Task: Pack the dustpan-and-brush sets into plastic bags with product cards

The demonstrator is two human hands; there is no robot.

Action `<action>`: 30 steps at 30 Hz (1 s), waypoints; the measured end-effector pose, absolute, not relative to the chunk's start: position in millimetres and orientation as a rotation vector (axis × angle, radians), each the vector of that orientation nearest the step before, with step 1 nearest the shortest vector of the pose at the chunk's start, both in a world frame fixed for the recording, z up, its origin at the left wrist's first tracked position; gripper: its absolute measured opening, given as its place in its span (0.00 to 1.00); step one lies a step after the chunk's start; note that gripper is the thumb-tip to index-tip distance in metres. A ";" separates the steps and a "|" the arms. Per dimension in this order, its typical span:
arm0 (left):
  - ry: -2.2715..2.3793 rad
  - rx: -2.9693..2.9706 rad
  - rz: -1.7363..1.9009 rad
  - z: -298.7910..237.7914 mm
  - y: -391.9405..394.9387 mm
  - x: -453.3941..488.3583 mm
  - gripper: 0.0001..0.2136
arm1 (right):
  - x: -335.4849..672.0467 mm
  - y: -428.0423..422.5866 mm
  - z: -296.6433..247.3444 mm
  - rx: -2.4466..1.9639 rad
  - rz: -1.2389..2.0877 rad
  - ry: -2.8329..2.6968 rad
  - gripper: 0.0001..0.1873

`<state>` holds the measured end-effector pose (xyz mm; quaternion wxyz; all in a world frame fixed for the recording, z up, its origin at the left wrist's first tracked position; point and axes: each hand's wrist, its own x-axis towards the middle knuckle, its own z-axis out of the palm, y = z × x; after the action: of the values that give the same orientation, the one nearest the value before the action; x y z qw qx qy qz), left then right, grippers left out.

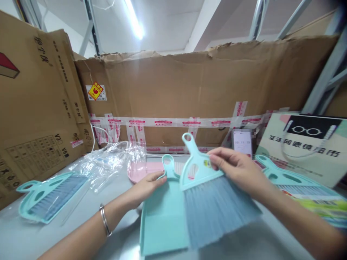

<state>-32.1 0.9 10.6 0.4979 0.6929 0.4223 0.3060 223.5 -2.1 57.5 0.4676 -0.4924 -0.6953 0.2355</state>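
Note:
My left hand (148, 187) grips the upper left edge of a mint-green dustpan (164, 216), just below its looped handle. In my right hand (234, 164) is a mint-green hand brush (199, 162) with long blue-grey bristles, pinched at the right side of its head near a small yellow-green sticker. The brush is tilted, its looped handle up and bristles down, and it overlaps the dustpan's right side from my viewpoint. Whether the two touch, I cannot tell. Behind the dustpan a pink dustpan (141, 171) lies partly hidden.
A wrapped brush-and-dustpan set (51, 196) lies at left beside crumpled clear plastic (108, 159). At right are another mint set (295, 180), a phone (242, 142) and a paper bag (303, 151). Cardboard (173, 86) walls the back; a large carton (35, 108) stands left.

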 end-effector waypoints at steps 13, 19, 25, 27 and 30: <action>1.063 1.803 0.808 1.2 -0.7 -9.3 0.16 | 179.2 -3.1 -13.7 -1.227 0.593 -1.765 0.13; 1.089 1.865 0.808 0.1 1.5 -7.4 0.16 | 184.0 15.3 -6.2 -1.108 1.427 -1.498 0.20; 1.125 1.885 0.805 2.7 0.1 -6.5 0.16 | 172.1 21.1 5.7 -0.929 1.771 -1.406 0.23; 1.145 1.908 0.797 2.6 0.0 -7.4 0.16 | 168.9 21.3 5.1 -0.949 1.753 -1.379 0.23; 1.139 1.914 0.791 0.4 1.3 -8.3 0.16 | 165.5 19.7 2.8 -0.988 1.719 -1.362 0.22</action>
<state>-8.3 1.3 0.4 0.3791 0.7493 0.4460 0.3096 165.5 19.7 2.8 0.3597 -0.3833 -0.5282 0.6669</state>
